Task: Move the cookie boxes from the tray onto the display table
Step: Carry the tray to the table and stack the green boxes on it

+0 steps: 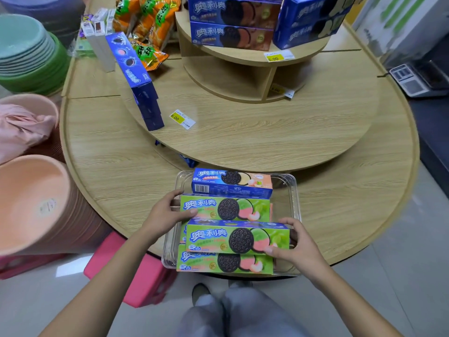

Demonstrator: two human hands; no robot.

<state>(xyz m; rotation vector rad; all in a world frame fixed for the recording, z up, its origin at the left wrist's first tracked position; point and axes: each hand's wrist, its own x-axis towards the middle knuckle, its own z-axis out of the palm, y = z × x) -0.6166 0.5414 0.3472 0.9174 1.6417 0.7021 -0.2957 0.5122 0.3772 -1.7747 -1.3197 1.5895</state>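
- Nearest, a green cookie box (224,262) lies flat at the near end of the clear tray (297,190)
- The right grip (295,246) is closed on the right end of a second green box (237,240), held above the first; thumb on its front face
- The left grip (167,211) clasps the left end of a third green box (224,209)
- Beyond, a blue box (232,183) lies at the tray's far end
- The tray sits on the wooden surface (116,166); further blue boxes (230,23) are stacked on its upper tiers
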